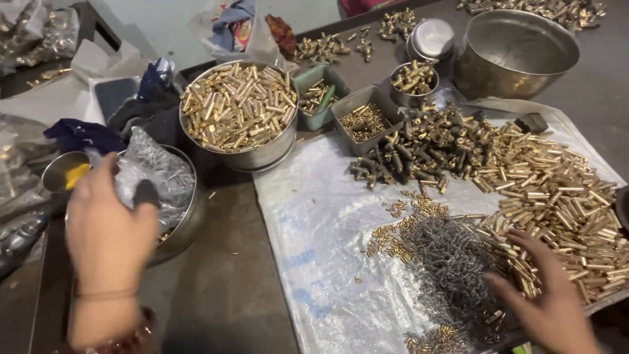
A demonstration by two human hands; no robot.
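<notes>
My left hand (108,233) reaches into a steel bowl (187,223) at the left and its fingers close on a clear plastic bag (154,170) that lies in it. My right hand (547,295) hovers at the lower right, fingers spread, over a heap of small grey wire springs (452,262) and the edge of a big pile of brass tubes (557,190). It holds nothing that I can see. Both piles lie on a white plastic sheet (321,242).
A round steel tin (262,157) full of brass tubes stands at centre back. Beside it are two small green trays (314,98) (363,118), a small steel cup (413,82), a large steel pot (514,52) and a dark pile of metal parts (426,147). Bags and cloth crowd the left.
</notes>
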